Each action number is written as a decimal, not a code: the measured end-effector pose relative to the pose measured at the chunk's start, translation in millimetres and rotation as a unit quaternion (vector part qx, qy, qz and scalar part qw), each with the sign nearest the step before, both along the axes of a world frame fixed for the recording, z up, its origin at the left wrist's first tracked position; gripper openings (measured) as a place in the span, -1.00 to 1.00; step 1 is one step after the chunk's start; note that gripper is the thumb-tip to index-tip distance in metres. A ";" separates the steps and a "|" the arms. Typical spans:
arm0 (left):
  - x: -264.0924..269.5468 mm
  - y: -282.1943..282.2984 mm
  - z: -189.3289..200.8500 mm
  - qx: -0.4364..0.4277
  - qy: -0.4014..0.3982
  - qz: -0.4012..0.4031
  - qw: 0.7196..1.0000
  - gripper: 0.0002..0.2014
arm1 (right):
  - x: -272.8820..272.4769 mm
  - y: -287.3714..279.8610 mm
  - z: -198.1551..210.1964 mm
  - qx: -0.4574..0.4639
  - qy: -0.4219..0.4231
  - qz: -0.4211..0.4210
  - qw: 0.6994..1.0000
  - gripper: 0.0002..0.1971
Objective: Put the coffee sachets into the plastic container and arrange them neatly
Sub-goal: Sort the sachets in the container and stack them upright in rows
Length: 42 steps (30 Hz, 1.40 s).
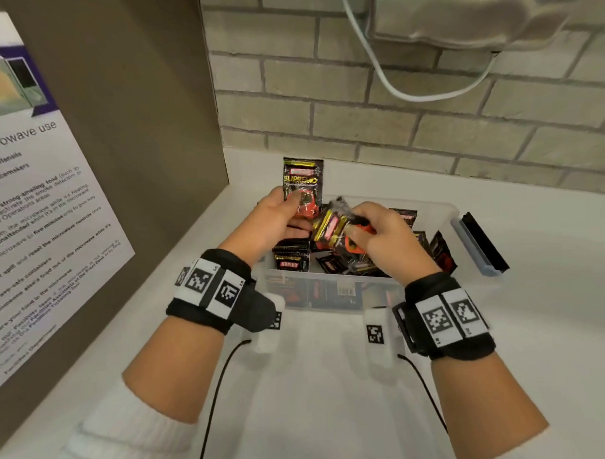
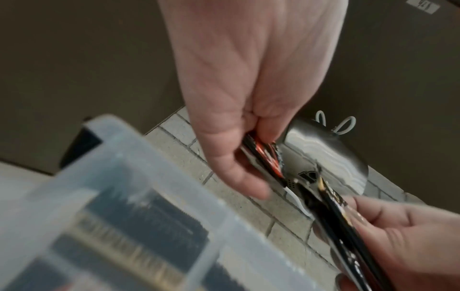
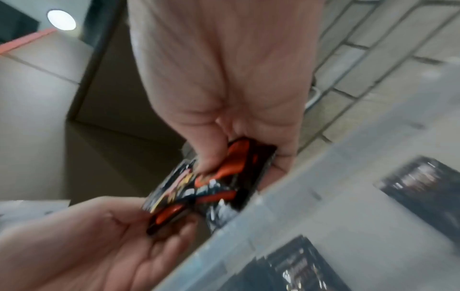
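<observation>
A clear plastic container (image 1: 448, 208) stands on the white counter with several black, gold and red coffee sachets (image 1: 292, 260) lying loosely inside. My left hand (image 1: 293, 209) grips a small upright stack of sachets (image 1: 302, 179) over the container's far left corner. My right hand (image 1: 359, 227) pinches a tilted bunch of sachets (image 1: 332, 228) right beside it, above the container. In the left wrist view the left hand (image 2: 248, 157) pinches its sachets (image 2: 270, 157) edge-on. The right wrist view shows the right hand (image 3: 219, 157) gripping its sachets (image 3: 224, 181) next to the container wall (image 3: 323, 196).
The container's lid (image 1: 480, 245), blue-edged, leans on the counter just right of the container. A brown cabinet side with a microwave notice (image 1: 43, 217) stands close on the left. A brick wall (image 1: 393, 116) runs behind, with a white cable (image 1: 385, 75) hanging above.
</observation>
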State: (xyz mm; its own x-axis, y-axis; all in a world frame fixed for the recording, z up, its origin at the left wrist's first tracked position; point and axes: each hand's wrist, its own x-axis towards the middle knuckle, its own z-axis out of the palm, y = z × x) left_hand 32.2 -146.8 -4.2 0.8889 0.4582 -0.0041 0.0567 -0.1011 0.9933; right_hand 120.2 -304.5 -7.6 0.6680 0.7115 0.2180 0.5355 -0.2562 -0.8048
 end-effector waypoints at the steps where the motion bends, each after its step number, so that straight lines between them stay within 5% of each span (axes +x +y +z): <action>1: -0.5 0.3 -2.3 0.004 0.007 0.018 1.000 -0.77 | 0.7 0.0 -4.6 0.071 0.059 -0.025 0.995 -0.85; 4: -2.8 -3.6 -10.4 0.062 0.020 0.056 0.996 -0.79 | -1.3 4.7 -16.4 0.275 0.317 -0.043 0.907 -0.66; 6: -2.2 -10.1 -13.2 0.080 -0.001 0.063 0.995 -0.86 | -4.7 10.4 -20.5 0.324 0.394 -0.048 0.859 -0.57; 12: -1.9 -34.1 -4.5 0.059 0.031 -0.013 0.998 -0.73 | -19.0 33.6 -16.4 0.263 0.342 -0.122 0.894 -0.75; 16: -3.8 -38.5 3.2 -0.025 0.074 -0.045 0.996 -0.27 | -29.5 39.2 -10.8 0.278 0.359 -0.077 0.888 -0.76; 18: -5.6 -38.0 4.9 -0.029 0.030 -0.061 0.997 -0.47 | -36.0 39.8 -8.8 0.286 0.356 -0.056 0.888 -0.78; 21: -5.9 -37.0 7.7 -0.111 0.004 -0.086 0.990 -0.72 | -37.9 48.6 -10.2 0.217 0.253 -0.090 0.938 -0.72; 23: -5.1 -36.4 8.6 -0.117 0.012 -0.101 0.988 -0.76 | -32.2 50.5 -12.7 0.115 0.123 -0.129 0.977 -0.65; 25: -5.5 -32.2 8.2 -0.122 0.018 -0.102 0.987 -0.73 | -26.8 40.1 -11.1 0.081 0.074 -0.077 0.991 -0.55; 29: -10.9 -19.8 9.9 -0.145 0.018 -0.118 0.982 -0.44 | -28.7 8.3 5.5 0.017 -0.011 0.099 0.995 -0.15; 32: -14.0 -21.4 10.0 -0.126 0.029 -0.148 0.981 -0.51 | -29.4 10.8 14.3 -0.100 -0.125 0.101 0.982 0.15; 37: -14.7 -26.5 8.3 -0.190 0.013 -0.144 0.971 -0.52 | -27.6 16.9 13.9 -0.081 -0.191 0.020 0.978 -0.03; 42: -11.4 -31.3 10.0 -0.136 0.022 -0.149 0.979 -0.59 | -26.6 20.7 13.3 -0.111 -0.194 0.052 0.973 0.16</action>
